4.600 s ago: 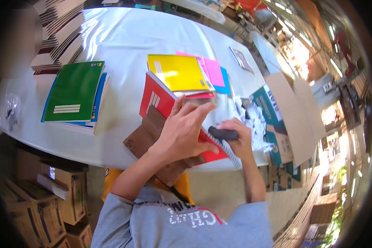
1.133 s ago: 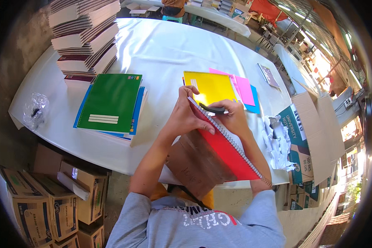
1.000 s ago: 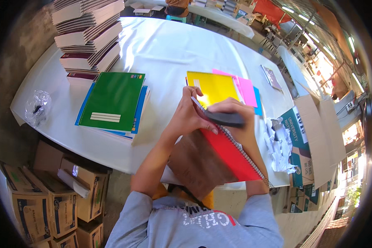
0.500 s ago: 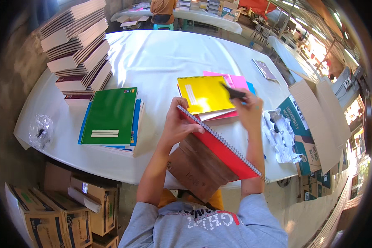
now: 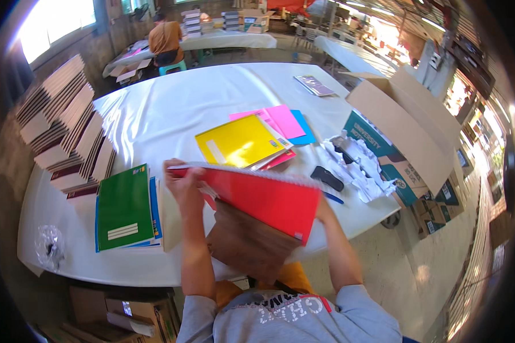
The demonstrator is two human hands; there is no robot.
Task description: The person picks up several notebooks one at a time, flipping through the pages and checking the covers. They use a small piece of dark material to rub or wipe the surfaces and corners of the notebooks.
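A red spiral notebook [image 5: 257, 197] is tilted in front of me, its wire edge away from me and blurred. At its left end, my left hand [image 5: 184, 182] is closed around the corner. My right hand [image 5: 324, 210] is at the right edge, its fingers hidden behind the cover. Under the notebook, a brown board [image 5: 249, 243] leans at the table's near edge. A black hand tool [image 5: 327, 178] lies on the table to the right, with a blue strip-like item [image 5: 333, 198] beside it. Just beyond the red notebook lies a stack topped by a yellow notebook [image 5: 240, 140].
Green and blue notebooks [image 5: 123, 208] sit at left, by a tall notebook stack [image 5: 68, 137] and crumpled clear plastic [image 5: 50, 247]. Pink notebooks [image 5: 283, 121] lie beyond the yellow one. Crumpled white paper [image 5: 360, 168] and an open carton [image 5: 406, 126] are right. Another person [image 5: 166, 41] sits far off.
The black tool has left my right hand and now lies on the table. My right hand has moved to the notebook's right edge. The notebook has turned flatter, and the view has swung right.
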